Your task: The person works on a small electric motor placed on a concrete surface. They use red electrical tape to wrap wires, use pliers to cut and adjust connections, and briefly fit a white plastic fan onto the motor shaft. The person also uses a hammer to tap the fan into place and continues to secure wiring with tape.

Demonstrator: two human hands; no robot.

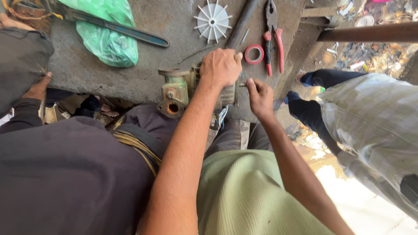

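Left hand (221, 67) clamps down on the green cast-metal pump body (183, 89) at the concrete surface (143, 65) edge, right hand (260, 96) pinching its short steel shaft (242, 84), white plastic fan (212, 20) already lying apart.

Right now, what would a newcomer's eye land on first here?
The two bare hands at centre: the left hand grips the green pump on the concrete slab, the right hand works its shaft end. Behind lie a white fan, red tape roll and red pliers.
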